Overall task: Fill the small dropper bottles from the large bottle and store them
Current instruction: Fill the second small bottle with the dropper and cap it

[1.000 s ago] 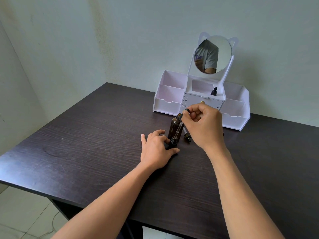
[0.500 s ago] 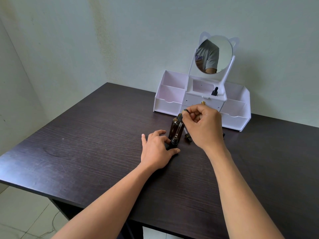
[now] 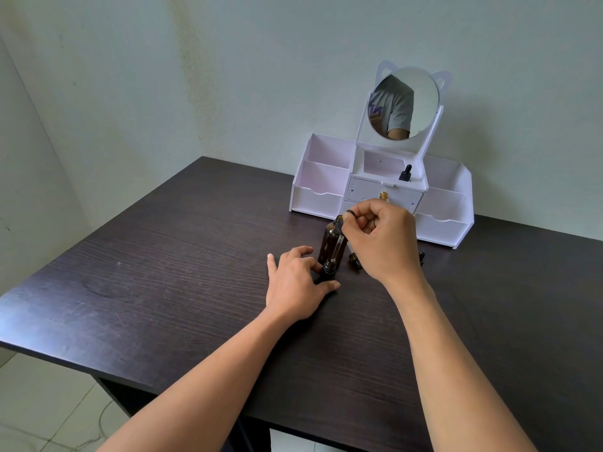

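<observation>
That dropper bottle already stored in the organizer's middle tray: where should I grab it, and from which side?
Take the stored dropper bottle by its black dropper cap, coming straight down from above with a fingertip pinch. It stands upright in the white organizer's top centre compartment, and only the cap shows above the front wall. The mirror post rises close behind, so a side approach looks cramped.

Both forearms reach forward over the desk's near edge. Left hand [image 3: 298,282] palm down, thumb and forefinger curled in a pinch, other fingers spread. Right hand [image 3: 383,243] raised higher, fingers curled tight, thumb and forefinger pinched together.
</observation>
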